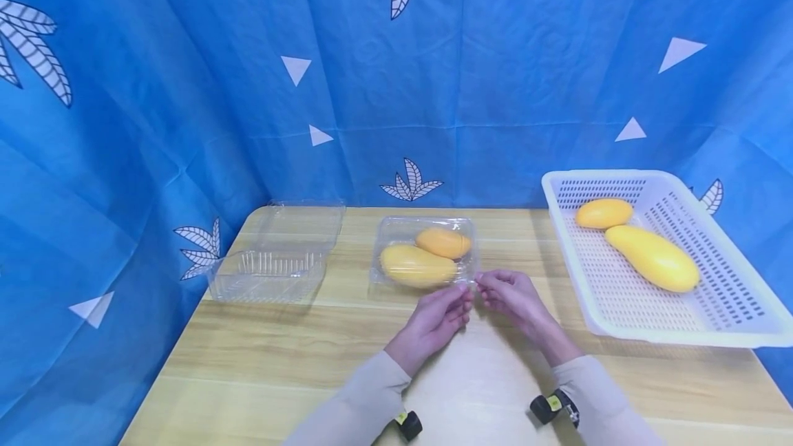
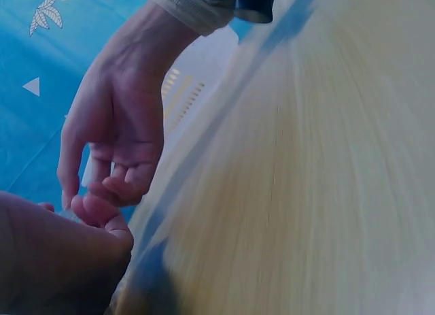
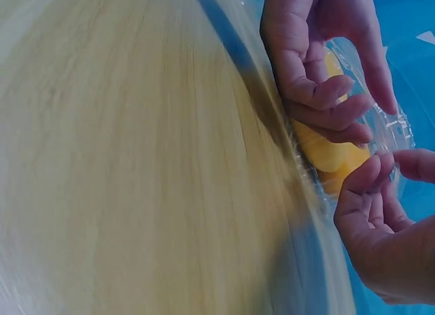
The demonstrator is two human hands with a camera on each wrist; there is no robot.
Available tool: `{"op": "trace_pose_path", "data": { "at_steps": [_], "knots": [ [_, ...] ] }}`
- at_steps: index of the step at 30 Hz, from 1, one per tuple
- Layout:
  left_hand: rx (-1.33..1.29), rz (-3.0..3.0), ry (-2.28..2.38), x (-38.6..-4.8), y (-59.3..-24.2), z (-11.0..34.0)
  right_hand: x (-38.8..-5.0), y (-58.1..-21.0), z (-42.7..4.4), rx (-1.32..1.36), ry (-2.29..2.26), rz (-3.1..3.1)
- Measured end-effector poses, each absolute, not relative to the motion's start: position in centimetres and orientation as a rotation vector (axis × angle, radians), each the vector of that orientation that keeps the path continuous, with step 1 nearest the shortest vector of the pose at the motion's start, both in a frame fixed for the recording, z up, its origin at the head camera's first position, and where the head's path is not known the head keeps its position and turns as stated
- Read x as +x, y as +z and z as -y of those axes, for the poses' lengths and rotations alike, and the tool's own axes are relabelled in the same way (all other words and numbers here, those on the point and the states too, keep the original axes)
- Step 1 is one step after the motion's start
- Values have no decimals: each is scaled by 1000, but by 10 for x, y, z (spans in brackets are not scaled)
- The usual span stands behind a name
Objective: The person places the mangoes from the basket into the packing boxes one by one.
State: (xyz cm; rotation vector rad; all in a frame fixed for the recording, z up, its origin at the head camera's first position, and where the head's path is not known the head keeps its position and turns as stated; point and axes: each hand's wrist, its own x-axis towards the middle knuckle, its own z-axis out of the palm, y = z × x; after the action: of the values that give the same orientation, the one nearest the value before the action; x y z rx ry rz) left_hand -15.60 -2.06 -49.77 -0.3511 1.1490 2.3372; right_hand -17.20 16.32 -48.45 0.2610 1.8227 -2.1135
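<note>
A clear plastic clamshell box (image 1: pixel 384 232) stands closed in the middle of the table in the head view. Inside lie a large yellow mango (image 1: pixel 416 266) and a smaller orange mango (image 1: pixel 443 243). At the box's near right corner, my right hand (image 1: pixel 514 298) pinches the rim between thumb and fingertips. My left hand (image 1: pixel 436 322) touches the front edge just beside it, its fingers loosely bent and the thumb apart from them in the right wrist view. Each wrist view shows both hands (image 2: pixel 126 124) close together.
A second clear plastic box (image 1: pixel 266 281) stands at the left with its lid raised. On the right, a white perforated basket (image 1: pixel 576 281) holds another orange mango (image 1: pixel 604 213) and a big yellow mango (image 1: pixel 653 258). Blue patterned cloth (image 1: pixel 396 88) hangs behind the wooden table (image 1: pixel 248 363).
</note>
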Motion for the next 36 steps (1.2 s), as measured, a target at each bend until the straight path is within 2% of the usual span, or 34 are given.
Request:
{"op": "trace_pose_path", "data": {
  "at_steps": [36],
  "knots": [
    [-543,-1214,2462,-163,-492,-6,-181,-482,-159,276,-2038,-1970]
  ]
}}
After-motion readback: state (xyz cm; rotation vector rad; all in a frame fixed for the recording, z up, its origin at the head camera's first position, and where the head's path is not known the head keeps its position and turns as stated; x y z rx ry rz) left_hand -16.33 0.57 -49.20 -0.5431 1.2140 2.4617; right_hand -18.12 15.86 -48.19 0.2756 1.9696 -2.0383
